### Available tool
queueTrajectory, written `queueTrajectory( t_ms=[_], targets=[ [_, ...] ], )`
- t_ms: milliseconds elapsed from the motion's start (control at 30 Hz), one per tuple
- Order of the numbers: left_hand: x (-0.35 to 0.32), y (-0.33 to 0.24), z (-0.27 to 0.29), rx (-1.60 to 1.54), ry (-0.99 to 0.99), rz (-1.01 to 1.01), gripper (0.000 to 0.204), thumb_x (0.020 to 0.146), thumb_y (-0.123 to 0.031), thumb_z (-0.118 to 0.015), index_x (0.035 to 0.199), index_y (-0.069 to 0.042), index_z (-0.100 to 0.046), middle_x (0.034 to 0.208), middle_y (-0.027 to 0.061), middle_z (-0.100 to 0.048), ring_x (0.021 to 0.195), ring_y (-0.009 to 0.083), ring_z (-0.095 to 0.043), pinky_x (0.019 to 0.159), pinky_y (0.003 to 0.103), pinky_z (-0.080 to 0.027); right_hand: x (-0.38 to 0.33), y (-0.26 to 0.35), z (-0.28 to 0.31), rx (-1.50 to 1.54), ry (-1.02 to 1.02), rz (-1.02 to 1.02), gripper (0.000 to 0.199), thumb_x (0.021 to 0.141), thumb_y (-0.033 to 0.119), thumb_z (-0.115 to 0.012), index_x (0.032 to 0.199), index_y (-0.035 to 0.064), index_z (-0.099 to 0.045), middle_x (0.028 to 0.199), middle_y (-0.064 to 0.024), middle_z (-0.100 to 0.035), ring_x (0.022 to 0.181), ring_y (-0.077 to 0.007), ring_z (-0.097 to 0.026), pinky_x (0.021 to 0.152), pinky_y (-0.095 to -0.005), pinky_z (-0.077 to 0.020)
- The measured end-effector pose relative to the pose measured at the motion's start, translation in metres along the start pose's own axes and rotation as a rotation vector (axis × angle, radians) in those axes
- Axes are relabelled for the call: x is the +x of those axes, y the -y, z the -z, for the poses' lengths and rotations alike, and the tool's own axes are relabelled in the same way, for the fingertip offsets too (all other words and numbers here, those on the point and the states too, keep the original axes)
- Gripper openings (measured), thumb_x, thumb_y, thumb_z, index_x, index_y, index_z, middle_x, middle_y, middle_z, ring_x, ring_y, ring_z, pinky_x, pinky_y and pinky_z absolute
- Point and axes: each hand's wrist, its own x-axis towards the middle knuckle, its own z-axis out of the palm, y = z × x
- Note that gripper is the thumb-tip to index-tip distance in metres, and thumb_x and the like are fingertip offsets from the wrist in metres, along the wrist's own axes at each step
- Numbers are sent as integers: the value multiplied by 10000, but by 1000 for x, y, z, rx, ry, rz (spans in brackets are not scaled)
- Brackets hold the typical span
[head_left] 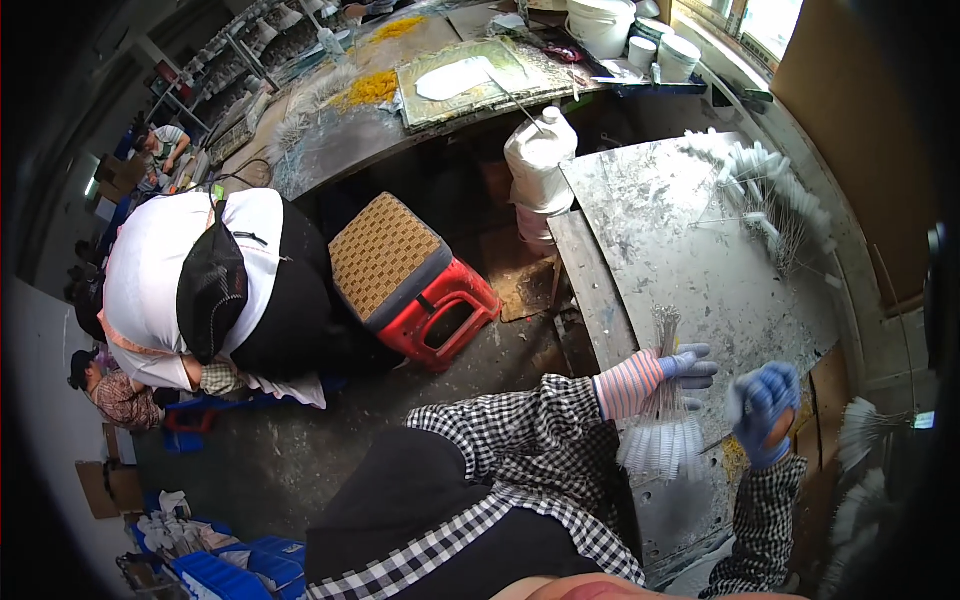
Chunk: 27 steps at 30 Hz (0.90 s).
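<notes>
The left hand [688,366], in a blue glove with a striped cuff, is closed around a bundle of thin wire stems [664,400] whose white coated tips fan out below the grip while the bare metal ends stick up above the fingers. The right hand [766,410], also in a blue glove, hovers just beside that bundle to its right, fingers curled in a loose narrow grasp; whether it pinches one of the stems cannot be told, since the hand is blurred. Both hands sit over a grey, paint-spattered metal worktable [690,260] that stretches away ahead of them. Farther ahead and to the right of the right hand, a row of white-tipped stems [770,185] stands along the far edge of that table. Ahead of the left hand, beyond the table's corner, stands a white plastic jug [540,160]. Well to the left of the left hand sits a red stool [440,315] with a woven tan cushion, and farther left again a person in a white and black top [210,290] bends low over the floor. Just right of the right hand, near the rim, more white bristly clusters [865,430] show.
</notes>
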Motion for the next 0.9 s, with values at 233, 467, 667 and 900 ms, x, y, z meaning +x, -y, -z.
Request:
queueTrajectory(
  t_ms=[233, 467, 667, 900],
  targets=[
    [37, -15, -17, 546, 256, -351, 309, 1022, -125, -579, 1323, -63, -547, 1028, 13, -637, 931, 124, -634, 807, 309, -540, 25, 40, 29, 38, 85, 3, 178, 858, 126, -623, 1033, 95, -648, 966, -70, -655, 907, -266, -634, 789, -451, -505],
    [36, -16, -63, 1614, 70, -277, 218, 973, -149, -599, 1154, -38, -650, 1021, 11, -685, 1044, 152, -639, 937, 333, -484, 95, 54, 5, -97, 269, -223, 319, 988, 274, -530, 1176, 52, -664, 1199, -147, -672, 1106, -307, -632, 979, -450, -476],
    [73, 7, -13, 1897, 26, -665, 223, 987, -154, -559, 1148, -28, -649, 982, 15, -668, 1029, 161, -636, 940, 339, -470, 123, 44, 15, 128, 233, -186, 417, 927, 305, -626, 1270, 69, -662, 1256, -169, -658, 1174, -359, -609, 1028, -461, -444],
    [99, 23, 44, 1984, 136, -1235, 242, 1003, -161, -512, 1141, -17, -648, 937, 19, -649, 1011, 172, -634, 945, 346, -455, 73, -10, -26, 756, 172, -520, 451, 990, 425, -600, 1196, 32, -681, 1097, -159, -715, 1030, -267, -682, 904, -397, -537]
  ],
)
